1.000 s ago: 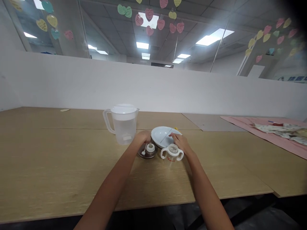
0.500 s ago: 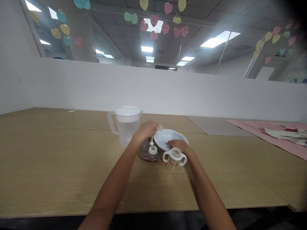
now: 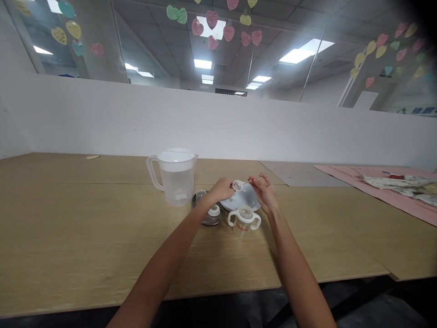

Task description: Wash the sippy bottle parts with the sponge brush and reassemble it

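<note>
My left hand point(image 3: 222, 189) is closed around a small clear round piece point(image 3: 238, 185), which looks like a bottle nipple, above the white bowl point(image 3: 251, 198). My right hand point(image 3: 264, 190) is raised over the bowl's right rim. Its thumb and forefinger come together in a pinch and the other fingers curl up; what they hold, if anything, is too small to make out. In front of the bowl stands a clear baby bottle point(image 3: 243, 224) with two white handles and red lettering, its top uncovered. A white ring cap point(image 3: 214, 210) lies on a dark metal tray point(image 3: 212, 222), partly behind my left wrist.
A lidded translucent pitcher point(image 3: 177, 180) with clear liquid stands left of the tray. A clear dome-shaped cover point(image 3: 200, 196) sits on the tray. To the far right, a pink cloth point(image 3: 341, 175) carries patterned fabric. A white wall point(image 3: 218, 125) closes off the table's back.
My right hand has lifted out of the bowl and its fingers now pinch together. My left hand has moved right with the clear piece, over the bowl. The view has shifted slightly.
</note>
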Demonstrator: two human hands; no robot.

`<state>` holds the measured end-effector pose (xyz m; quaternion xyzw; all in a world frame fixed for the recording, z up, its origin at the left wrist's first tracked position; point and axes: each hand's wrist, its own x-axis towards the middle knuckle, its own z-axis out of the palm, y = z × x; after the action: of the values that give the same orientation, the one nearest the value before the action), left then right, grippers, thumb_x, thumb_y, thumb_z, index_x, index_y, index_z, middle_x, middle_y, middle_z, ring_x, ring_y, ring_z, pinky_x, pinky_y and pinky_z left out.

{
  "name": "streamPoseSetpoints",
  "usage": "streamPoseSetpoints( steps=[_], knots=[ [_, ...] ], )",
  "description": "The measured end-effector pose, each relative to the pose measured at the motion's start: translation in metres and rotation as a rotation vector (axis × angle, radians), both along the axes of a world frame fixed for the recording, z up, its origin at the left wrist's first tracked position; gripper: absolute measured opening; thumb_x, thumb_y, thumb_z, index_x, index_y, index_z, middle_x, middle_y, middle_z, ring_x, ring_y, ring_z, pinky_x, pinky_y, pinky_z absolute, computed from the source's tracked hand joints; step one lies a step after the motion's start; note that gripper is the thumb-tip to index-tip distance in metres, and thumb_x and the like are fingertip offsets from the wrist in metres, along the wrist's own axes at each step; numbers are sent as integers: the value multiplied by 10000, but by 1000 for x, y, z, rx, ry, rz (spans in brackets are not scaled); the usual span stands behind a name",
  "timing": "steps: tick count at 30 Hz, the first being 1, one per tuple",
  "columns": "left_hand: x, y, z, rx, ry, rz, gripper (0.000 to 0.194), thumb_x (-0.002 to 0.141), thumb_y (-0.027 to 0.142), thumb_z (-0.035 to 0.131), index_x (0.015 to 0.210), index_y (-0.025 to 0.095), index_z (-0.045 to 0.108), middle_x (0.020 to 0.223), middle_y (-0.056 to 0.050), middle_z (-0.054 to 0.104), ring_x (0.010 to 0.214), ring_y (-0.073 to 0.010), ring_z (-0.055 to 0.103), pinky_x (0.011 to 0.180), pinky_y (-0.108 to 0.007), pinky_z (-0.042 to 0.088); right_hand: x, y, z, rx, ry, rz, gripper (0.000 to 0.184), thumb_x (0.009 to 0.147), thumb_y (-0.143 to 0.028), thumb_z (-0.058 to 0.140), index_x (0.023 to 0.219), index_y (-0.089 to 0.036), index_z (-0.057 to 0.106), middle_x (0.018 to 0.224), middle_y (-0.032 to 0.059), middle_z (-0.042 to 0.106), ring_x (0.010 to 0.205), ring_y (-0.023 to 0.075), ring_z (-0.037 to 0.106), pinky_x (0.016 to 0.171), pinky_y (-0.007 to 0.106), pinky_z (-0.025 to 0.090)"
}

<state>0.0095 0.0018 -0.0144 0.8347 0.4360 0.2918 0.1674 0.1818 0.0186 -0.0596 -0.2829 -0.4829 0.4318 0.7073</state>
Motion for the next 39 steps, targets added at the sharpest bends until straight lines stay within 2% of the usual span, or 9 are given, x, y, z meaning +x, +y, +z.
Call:
streamPoseSetpoints(
  steps=[3, 7, 12, 16, 19, 22, 29, 34, 39],
  knots=[
    [3, 1, -2, 7, 41, -3, 179, 670, 137, 457, 704, 112, 631, 709, -44, 639, 642, -139, 525, 558, -211, 363, -1, -4, 4, 49, 21, 88, 356, 573, -313, 716, 856, -235, 515, 739, -16, 639, 701, 124, 599, 803, 324, 465],
    [2, 0, -1, -22, 39, 25, 178, 692, 162, 474, 738, 117, 640, 741, -55, 646, 675, -149, 536, 591, -220, 383, 2, -4, 5, 160, -2, -24, 255, 644, -360, 646, 822, -255, 496, 741, -23, 624, 750, 130, 601, 832, 355, 453],
    [1, -2, 0, -50, 14, -27, 187, 706, 177, 480, 772, 128, 648, 750, -44, 652, 693, -148, 540, 634, -220, 398, -5, -12, 8, 104, -217, -118, 272, 647, -384, 643, 799, -212, 498, 767, 33, 649, 764, 164, 613, 790, 359, 464],
    [-3, 2, 0, -18, 0, -95, 209, 731, 178, 442, 756, 118, 640, 770, -50, 654, 685, -145, 548, 620, -218, 395, -10, -18, 15, 135, -329, -115, 231, 691, -369, 612, 809, -201, 508, 783, 46, 648, 794, 170, 615, 782, 342, 465],
    [-4, 5, -2, -3, -37, -108, 223, 750, 200, 430, 767, 114, 636, 773, -46, 651, 698, -143, 550, 633, -216, 398, -7, -16, 24, 187, -408, -65, 196, 708, -357, 602, 778, -196, 515, 790, 40, 636, 802, 170, 617, 772, 325, 466],
    [-3, 7, -5, -36, -109, -92, 239, 770, 238, 429, 795, 109, 629, 807, -46, 649, 732, -143, 551, 650, -215, 403, -4, -13, 40, 245, -585, -49, 174, 738, -357, 564, 768, -188, 535, 807, 45, 633, 813, 176, 615, 777, 324, 461],
    [-5, 12, -9, -106, -263, -35, 192, 751, 209, 455, 777, 109, 616, 783, -27, 636, 707, -128, 550, 655, -216, 410, -10, -10, 83, 390, -1104, -141, 122, 776, -267, 473, 780, -211, 581, 826, 24, 652, 801, 173, 607, 748, 302, 432],
    [-6, 13, -10, -154, -291, 5, 232, 759, 240, 453, 849, 114, 625, 804, -21, 637, 722, -131, 550, 649, -214, 409, -16, -6, 90, 473, -1240, -309, 135, 760, -244, 468, 787, -212, 596, 813, 33, 651, 808, 192, 580, 756, 321, 404],
    [-9, 12, -7, -187, -315, -36, 269, 767, 290, 464, 892, 110, 620, 827, -39, 641, 739, -132, 552, 658, -218, 407, -21, -6, 87, 421, -1315, -373, 137, 740, -234, 495, 785, -207, 622, 822, 37, 655, 827, 205, 565, 779, 326, 389]
  ],
)
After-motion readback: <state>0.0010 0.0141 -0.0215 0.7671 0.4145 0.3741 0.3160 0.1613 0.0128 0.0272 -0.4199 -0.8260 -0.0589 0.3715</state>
